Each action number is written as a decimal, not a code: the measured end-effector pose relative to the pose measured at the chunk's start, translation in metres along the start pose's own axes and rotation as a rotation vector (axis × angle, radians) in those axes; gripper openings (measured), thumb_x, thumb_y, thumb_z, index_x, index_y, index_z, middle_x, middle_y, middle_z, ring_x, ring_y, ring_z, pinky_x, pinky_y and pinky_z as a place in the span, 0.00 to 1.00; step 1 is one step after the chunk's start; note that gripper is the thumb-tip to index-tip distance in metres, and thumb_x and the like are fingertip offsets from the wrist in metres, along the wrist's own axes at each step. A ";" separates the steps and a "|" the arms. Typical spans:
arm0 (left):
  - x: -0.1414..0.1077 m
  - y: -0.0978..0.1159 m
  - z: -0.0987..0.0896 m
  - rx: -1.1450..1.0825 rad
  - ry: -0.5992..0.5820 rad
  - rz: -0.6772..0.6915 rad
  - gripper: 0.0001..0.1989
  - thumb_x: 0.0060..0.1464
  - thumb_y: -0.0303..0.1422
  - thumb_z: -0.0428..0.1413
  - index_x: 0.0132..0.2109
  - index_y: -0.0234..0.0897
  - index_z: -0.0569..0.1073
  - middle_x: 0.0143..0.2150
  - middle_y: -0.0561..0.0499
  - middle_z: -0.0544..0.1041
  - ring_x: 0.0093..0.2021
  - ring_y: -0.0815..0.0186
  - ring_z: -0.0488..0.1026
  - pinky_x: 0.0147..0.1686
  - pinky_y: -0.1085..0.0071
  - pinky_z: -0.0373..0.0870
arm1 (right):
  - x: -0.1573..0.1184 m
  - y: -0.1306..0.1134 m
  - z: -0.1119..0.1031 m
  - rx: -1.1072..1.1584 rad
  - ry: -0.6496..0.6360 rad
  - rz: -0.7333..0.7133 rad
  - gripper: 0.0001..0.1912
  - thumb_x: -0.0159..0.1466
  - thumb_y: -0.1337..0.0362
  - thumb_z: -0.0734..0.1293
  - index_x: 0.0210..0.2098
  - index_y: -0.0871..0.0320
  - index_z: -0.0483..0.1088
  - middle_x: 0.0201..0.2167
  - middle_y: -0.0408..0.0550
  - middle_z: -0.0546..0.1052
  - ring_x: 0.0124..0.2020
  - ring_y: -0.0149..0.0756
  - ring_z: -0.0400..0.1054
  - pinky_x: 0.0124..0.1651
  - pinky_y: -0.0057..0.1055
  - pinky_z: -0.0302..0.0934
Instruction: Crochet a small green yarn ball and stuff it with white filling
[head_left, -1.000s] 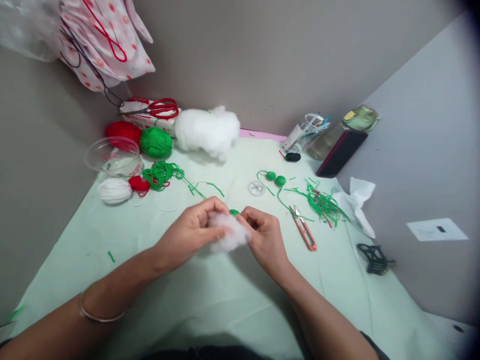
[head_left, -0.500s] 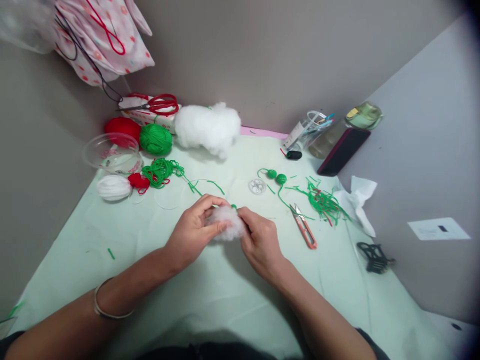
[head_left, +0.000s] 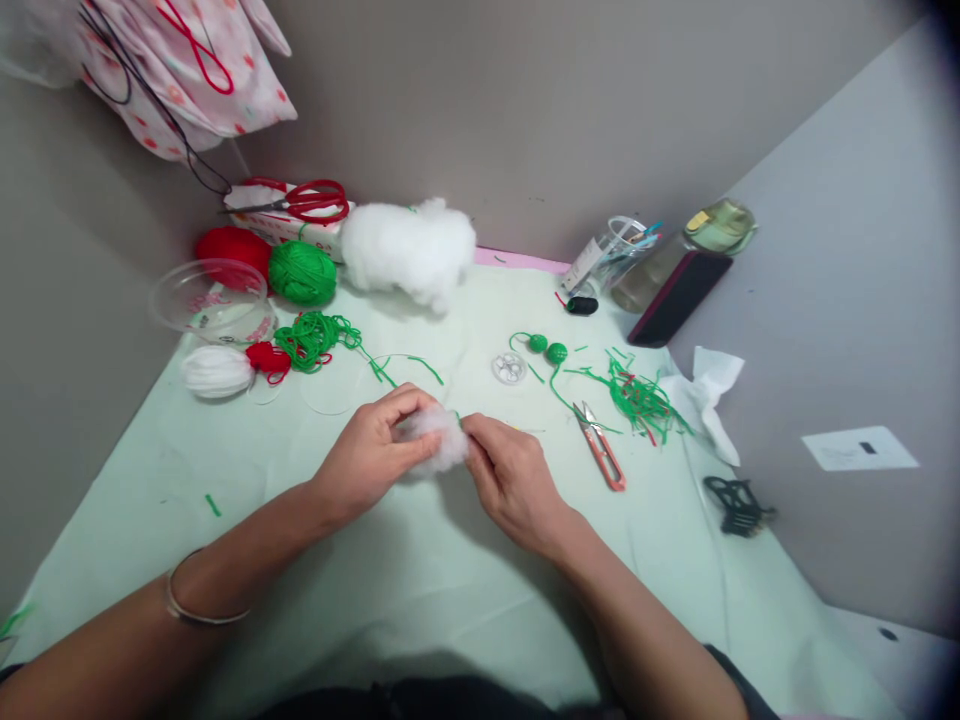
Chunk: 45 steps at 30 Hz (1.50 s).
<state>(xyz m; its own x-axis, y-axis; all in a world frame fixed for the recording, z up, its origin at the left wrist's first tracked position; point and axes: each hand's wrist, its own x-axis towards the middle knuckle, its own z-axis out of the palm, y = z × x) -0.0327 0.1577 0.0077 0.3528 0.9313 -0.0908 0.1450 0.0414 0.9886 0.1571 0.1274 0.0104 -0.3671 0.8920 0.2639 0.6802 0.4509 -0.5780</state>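
Observation:
Over the middle of the table, my left hand grips a tuft of white fibre stuffing between thumb and fingers. My right hand is closed in a pinch at the tuft's right side. A small bit of green yarn work shows by the right fingertips; most of it is hidden, so I cannot tell what the pinch holds. Beyond the hands lie two small green crocheted balls with yarn tails, and a clear round case. Orange thread snips rest open to the right.
A large heap of stuffing stands at the back, beside green yarn, red yarn and red scissors on a box. Left is a clear tub. Green scraps, a dark phone-like slab and a tissue lie right.
The view has shifted slightly. Both hands stay at the stuffing; the right fingers now sit at its edge, with a little less green showing between the hands.

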 end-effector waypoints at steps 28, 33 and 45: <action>-0.007 0.008 0.006 0.152 0.196 -0.050 0.07 0.48 0.34 0.54 0.36 0.39 0.68 0.30 0.56 0.68 0.30 0.67 0.63 0.32 0.70 0.61 | -0.007 -0.019 0.005 0.129 0.045 -0.077 0.06 0.72 0.68 0.59 0.41 0.56 0.67 0.28 0.43 0.71 0.28 0.31 0.62 0.34 0.28 0.56; -0.005 0.000 0.010 0.154 0.228 -0.024 0.05 0.50 0.32 0.55 0.35 0.39 0.66 0.30 0.57 0.66 0.30 0.68 0.62 0.32 0.70 0.61 | -0.002 -0.019 0.007 0.415 -0.017 0.242 0.10 0.69 0.61 0.66 0.32 0.56 0.66 0.20 0.34 0.56 0.22 0.27 0.49 0.28 0.28 0.47; -0.006 0.008 0.015 -0.556 0.047 -0.311 0.11 0.51 0.34 0.63 0.35 0.39 0.66 0.28 0.58 0.68 0.27 0.71 0.67 0.28 0.74 0.71 | 0.009 -0.017 0.009 0.684 0.009 0.500 0.13 0.62 0.59 0.68 0.24 0.56 0.65 0.17 0.33 0.55 0.21 0.24 0.46 0.25 0.27 0.40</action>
<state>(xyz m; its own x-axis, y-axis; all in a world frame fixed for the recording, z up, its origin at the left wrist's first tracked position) -0.0201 0.1472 0.0140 0.3287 0.8598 -0.3907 -0.2719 0.4824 0.8327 0.1365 0.1271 0.0160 -0.1179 0.9827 -0.1429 0.2261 -0.1136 -0.9675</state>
